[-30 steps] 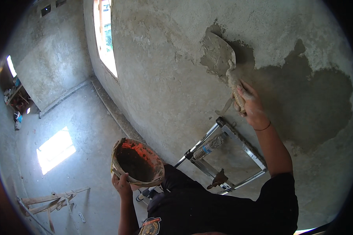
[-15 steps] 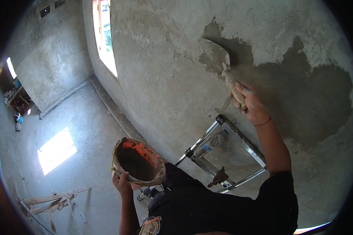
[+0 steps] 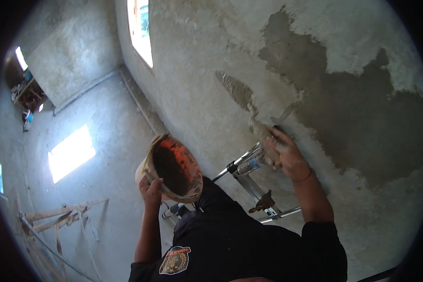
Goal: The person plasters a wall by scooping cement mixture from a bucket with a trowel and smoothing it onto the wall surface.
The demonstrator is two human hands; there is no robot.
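Observation:
My right hand (image 3: 286, 157) is closed round the handle of a trowel (image 3: 235, 89), whose pointed blade is coated with grey mortar and stands apart from the wet patch. A narrow second blade (image 3: 288, 112) juts out beside that hand; whether I hold it too is unclear. My left hand (image 3: 151, 189) grips the rim side of a bucket (image 3: 198, 181), tilted, orange inside and smeared with mortar. Dark grey mortar (image 3: 167, 167) lies in it. On the wall (image 3: 202, 108) to the right spreads a darker, damp patch of plaster (image 3: 362, 127) with ragged edges.
An aluminium ladder (image 3: 251, 190) stands against the wall under my right arm, with a plastic bottle (image 3: 250, 165) and a brown scrap (image 3: 263, 202) on it. Wooden trestles (image 3: 66, 216) stand on the floor at lower left. A window (image 3: 140, 30) opens at the upper middle.
My right hand has drawn the trowel off the damp patch, down and left toward the bucket. The bucket has come up slightly and tilts more. The whole view has shifted a little.

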